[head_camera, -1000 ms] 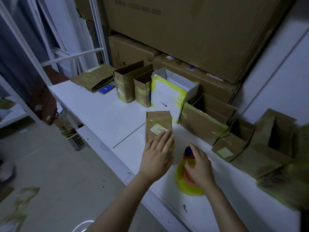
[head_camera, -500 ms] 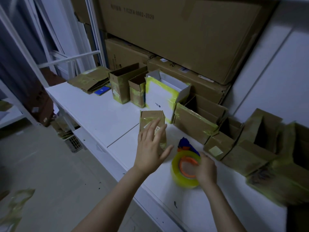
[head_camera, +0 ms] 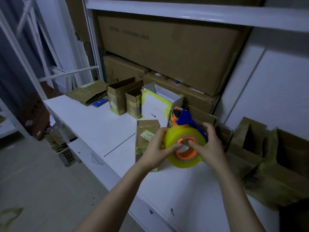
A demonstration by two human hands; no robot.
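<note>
A yellow tape roll [head_camera: 185, 134] on a blue and orange dispenser [head_camera: 184, 118] is lifted above the white table [head_camera: 100, 121]. My left hand [head_camera: 157, 149] grips the roll's left side, thumb at the orange core. From the right, my right hand [head_camera: 209, 144] holds it, with fingers curled round the roll and the blue handle. A small taped cardboard box [head_camera: 145, 131] with a pale label lies flat on the table just behind and left of my left hand.
Open taped boxes [head_camera: 120, 96] and a white box [head_camera: 157, 106] stand along the back. Large cartons [head_camera: 167, 52] are stacked behind them under a white shelf [head_camera: 184, 12]. Flattened cardboard [head_camera: 88, 93] lies far left. More opened boxes [head_camera: 260, 148] crowd the right side.
My left hand left the small box and took hold of the tape roll. Both hands raised the dispenser off the table. The camera tilted up.
</note>
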